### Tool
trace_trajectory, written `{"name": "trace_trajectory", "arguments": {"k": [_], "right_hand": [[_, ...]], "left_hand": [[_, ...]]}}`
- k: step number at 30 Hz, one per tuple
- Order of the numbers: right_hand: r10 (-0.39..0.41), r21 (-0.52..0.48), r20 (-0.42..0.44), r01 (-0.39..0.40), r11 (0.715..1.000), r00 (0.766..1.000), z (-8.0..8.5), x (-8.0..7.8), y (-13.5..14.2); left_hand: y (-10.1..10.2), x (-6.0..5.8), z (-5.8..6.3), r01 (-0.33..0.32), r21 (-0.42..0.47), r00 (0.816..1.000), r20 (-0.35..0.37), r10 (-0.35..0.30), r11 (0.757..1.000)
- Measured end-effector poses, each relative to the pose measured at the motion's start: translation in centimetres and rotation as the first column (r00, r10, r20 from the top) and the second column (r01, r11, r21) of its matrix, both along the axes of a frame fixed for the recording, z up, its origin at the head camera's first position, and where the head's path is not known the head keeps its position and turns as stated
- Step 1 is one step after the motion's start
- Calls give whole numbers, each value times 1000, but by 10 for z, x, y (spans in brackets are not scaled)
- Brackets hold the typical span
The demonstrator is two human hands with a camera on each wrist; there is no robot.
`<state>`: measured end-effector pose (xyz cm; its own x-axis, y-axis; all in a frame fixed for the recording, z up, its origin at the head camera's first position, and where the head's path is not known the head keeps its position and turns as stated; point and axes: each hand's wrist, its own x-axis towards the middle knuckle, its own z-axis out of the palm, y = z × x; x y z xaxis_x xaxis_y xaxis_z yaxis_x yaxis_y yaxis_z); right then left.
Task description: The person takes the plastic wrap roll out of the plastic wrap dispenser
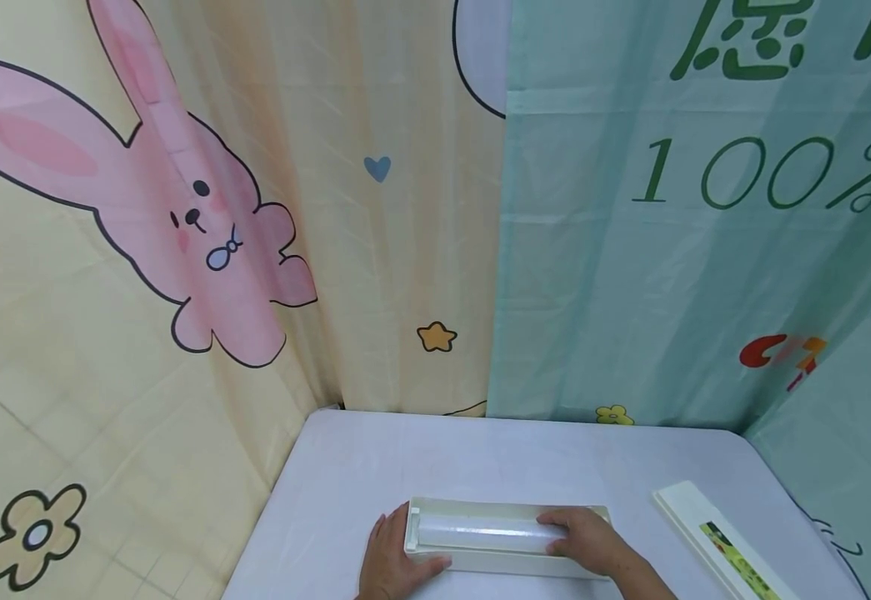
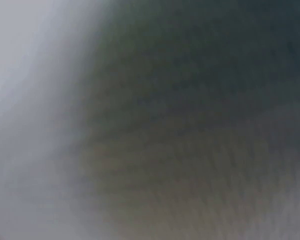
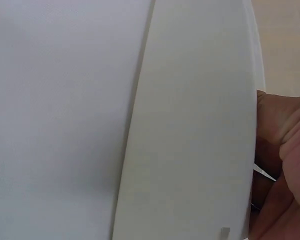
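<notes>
A long, white, lidless box (image 1: 510, 565) lies crosswise near the front of the table, with a roll of clear plastic film (image 1: 480, 531) inside it. My left hand (image 1: 393, 560) holds the box's left end, its thumb along the front side and its fingers at the end wall. Over the right part of the box, my right hand (image 1: 588, 537) grips the film roll between thumb and fingers. The right wrist view shows the box's plain side wall (image 3: 190, 120) and the right hand (image 3: 290, 160) reaching over its edge. The left wrist view is a dark blur.
A long white lid (image 1: 693, 517) with a green and yellow label lies aslant on the table's right side. The table (image 1: 495, 454) has a white cover. Patterned curtains (image 1: 397, 250) hang behind it and along both sides.
</notes>
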<state>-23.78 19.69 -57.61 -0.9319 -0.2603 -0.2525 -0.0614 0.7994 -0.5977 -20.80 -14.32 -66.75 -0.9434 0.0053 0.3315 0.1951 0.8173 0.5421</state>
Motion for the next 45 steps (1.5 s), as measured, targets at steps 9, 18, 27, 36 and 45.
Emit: {"name": "trace_trajectory", "arguments": {"k": [9,18,27,36,45], "right_hand": [[81,134,-103,-67,989,991,26,3,-5],[279,286,-347,-182,941,895,50,9,0],[352,325,-433,-220,920,830,63,18,17],[329,309,-417,-209,928,847,68,24,27],[215,212,-365,-144,967,906,64,32,31]], "left_hand": [[0,0,-1,-15,16,999,45,14,1000],[0,-1,-2,-10,10,999,44,9,1000],[0,0,-3,-4,-21,1000,-9,4,1000],[-1,-3,-2,-8,20,998,63,7,1000],[0,-3,-5,-29,14,1000,5,29,999]]}}
